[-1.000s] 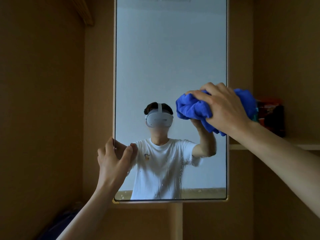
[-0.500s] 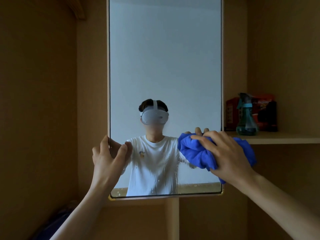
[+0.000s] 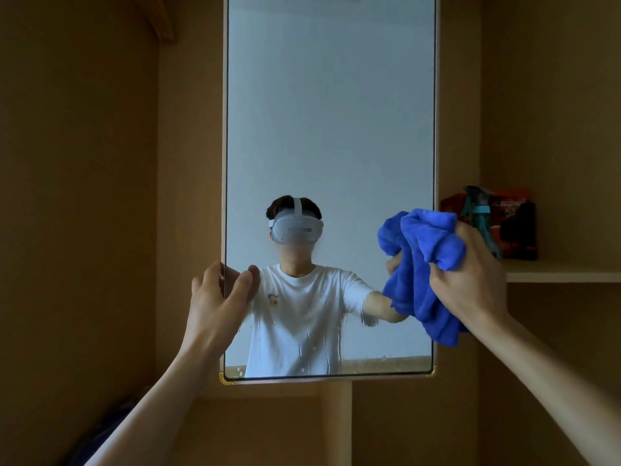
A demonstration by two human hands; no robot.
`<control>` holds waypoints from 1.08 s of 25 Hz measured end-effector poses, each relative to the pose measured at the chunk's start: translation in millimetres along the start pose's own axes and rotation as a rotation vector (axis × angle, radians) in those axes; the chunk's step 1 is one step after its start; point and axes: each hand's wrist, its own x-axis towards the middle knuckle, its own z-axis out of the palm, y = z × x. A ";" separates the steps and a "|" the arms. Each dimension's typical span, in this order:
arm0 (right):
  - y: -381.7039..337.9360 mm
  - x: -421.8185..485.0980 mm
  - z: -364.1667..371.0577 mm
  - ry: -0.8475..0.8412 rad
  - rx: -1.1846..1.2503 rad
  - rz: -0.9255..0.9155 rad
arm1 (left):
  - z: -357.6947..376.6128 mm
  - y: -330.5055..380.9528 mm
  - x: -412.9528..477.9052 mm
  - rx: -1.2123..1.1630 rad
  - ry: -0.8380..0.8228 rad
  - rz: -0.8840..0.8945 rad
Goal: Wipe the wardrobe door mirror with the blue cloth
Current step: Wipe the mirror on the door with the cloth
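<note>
Gripping the blue cloth (image 3: 420,264) in the right hand (image 3: 470,287) at the wardrobe door mirror's (image 3: 329,129) right edge, clasped its left edge with the left hand (image 3: 218,297); judged partway, drip streaks (image 3: 319,338) low down unwiped.

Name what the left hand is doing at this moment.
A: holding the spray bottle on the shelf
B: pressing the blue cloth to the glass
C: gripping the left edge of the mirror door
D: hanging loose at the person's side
C: the left hand is curled round the left edge of the mirror door, while the right hand holds the bunched blue cloth.
</note>
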 end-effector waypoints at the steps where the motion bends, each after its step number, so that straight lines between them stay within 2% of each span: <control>1: -0.8 -3.0 2.2 0.016 -0.005 0.022 | -0.3 -0.1 0.5 -0.011 -0.001 0.010; 5: 1.1 -7.0 20.5 0.083 0.027 0.125 | -2.1 -6.0 2.6 0.007 0.030 0.051; 10: -17.4 -2.4 38.8 0.134 0.038 0.168 | -5.3 -13.1 0.4 -0.020 0.018 0.082; 15: -93.9 -5.1 60.9 0.136 0.069 0.063 | -5.6 -14.7 -3.8 -0.070 -0.028 0.076; 19: -162.1 -20.3 108.6 0.029 0.064 0.077 | -11.1 -16.1 -1.5 -0.168 -0.061 0.003; 23: -234.5 -35.5 140.4 0.016 0.054 -0.057 | -19.6 -24.2 3.9 -0.268 -0.146 -0.056; 27: -255.5 -41.1 149.7 -0.054 0.109 0.003 | -20.5 -27.0 10.7 -0.252 -0.161 -0.134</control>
